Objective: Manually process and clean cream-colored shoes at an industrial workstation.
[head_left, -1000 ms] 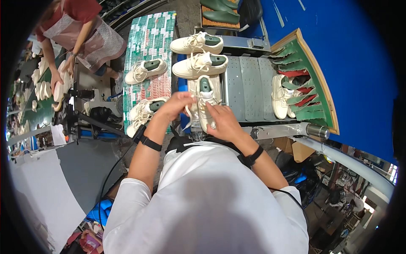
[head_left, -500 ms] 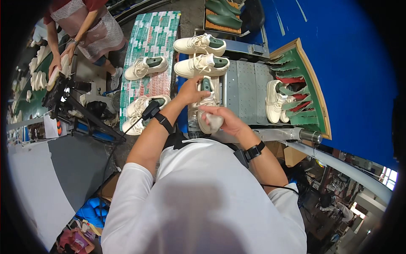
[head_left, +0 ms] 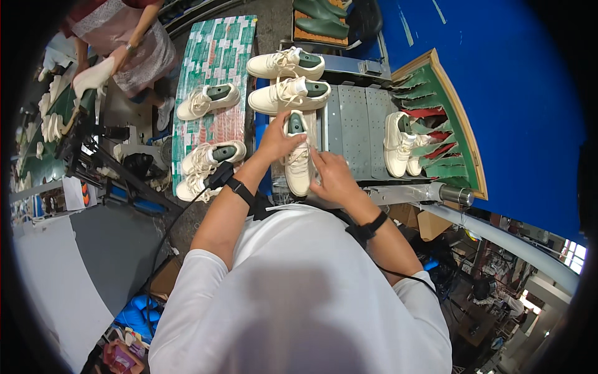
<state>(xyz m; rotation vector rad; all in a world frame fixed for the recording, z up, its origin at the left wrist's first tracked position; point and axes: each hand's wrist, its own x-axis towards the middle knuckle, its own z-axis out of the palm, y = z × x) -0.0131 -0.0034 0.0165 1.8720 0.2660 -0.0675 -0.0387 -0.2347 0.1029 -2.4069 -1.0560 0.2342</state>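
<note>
A cream lace-up sneaker [head_left: 299, 167] with a green shoe last inside points toward me at the belt's near end. My left hand [head_left: 278, 138] grips it around the heel and collar, thumb over the opening. My right hand [head_left: 336, 178] is closed with curled fingers against the sneaker's right side; what lies inside those fingers is hidden. Just beyond, two more cream sneakers, a nearer one [head_left: 289, 95] and a farther one [head_left: 286, 64], lie side by side with green lasts in them.
Left stands a green-and-white patterned board [head_left: 215, 53] bearing several sneakers [head_left: 208, 101]. On the right, a metal conveyor [head_left: 358, 128] carries a sneaker pair [head_left: 398, 144] beside a green strip curtain [head_left: 439, 128]. Green lasts [head_left: 321, 28] fill a far tray. A co-worker [head_left: 128, 47] holds a pale shoe [head_left: 93, 78].
My right hand has turned and closed in against the sneaker's side; the whitish wad seen in it before no longer shows. My left hand keeps its hold. The co-worker's shoe has shifted.
</note>
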